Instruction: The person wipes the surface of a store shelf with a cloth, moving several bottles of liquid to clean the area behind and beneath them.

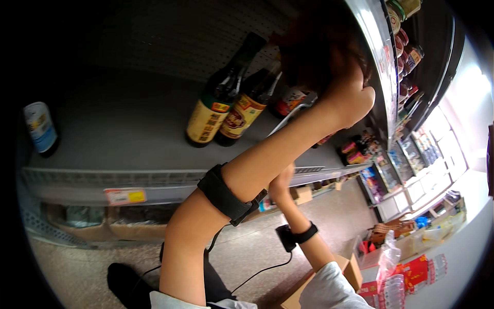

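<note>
My left hand (343, 77) reaches deep into a grey metal shelf (127, 131), bent at the wrist. Its fingers are lost in dark shadow, so anything in them is hidden. Just left of it stand two dark glass bottles side by side: a bottle with a green and yellow label (206, 119) and a bottle with a yellow label (243, 116). Another bottle with a red and black label (289, 101) is partly covered by my left forearm. My right hand (282, 182) is at the shelf's front edge, blurred and partly behind that forearm; its grip is unclear.
A blue-and-white-labelled bottle (40, 127) stands far left. A low wire guard (115, 175) and a price tag (125, 196) run along the shelf front. Jars (401, 46) line the upper shelf at right. Cardboard boxes (343, 266) and plastic packaging (389, 266) are on the lower right.
</note>
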The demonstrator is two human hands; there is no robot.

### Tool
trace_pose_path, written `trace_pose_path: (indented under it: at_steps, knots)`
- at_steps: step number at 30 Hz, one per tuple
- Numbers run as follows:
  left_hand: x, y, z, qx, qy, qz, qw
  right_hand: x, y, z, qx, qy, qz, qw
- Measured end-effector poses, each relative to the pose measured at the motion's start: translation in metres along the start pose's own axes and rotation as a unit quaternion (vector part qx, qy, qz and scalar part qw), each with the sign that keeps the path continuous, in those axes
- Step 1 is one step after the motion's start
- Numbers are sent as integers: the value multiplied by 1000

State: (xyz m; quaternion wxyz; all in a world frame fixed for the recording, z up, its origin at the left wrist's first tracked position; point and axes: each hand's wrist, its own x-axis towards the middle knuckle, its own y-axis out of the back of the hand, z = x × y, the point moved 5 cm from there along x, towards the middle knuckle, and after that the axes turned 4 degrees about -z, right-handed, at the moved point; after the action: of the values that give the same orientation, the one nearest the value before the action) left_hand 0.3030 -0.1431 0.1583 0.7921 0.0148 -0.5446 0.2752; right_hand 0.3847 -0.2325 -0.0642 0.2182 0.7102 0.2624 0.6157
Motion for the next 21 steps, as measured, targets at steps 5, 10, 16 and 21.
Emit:
trace_pose_path:
  at_steps: [5,10,16,21]
  knots:
    - [-27,19,8,-89,88,-36,991,84,38,-87,569,-158,60,805]
    - [-49,38,26,-10,158,-48,986,132,68,-115,740,-143,73,653]
    - [-63,71,50,118,125,-36,984,165,82,-118,865,-60,-47,496]
    - [-102,123,91,486,-157,18,859,185,96,-97,898,-97,-2,429]
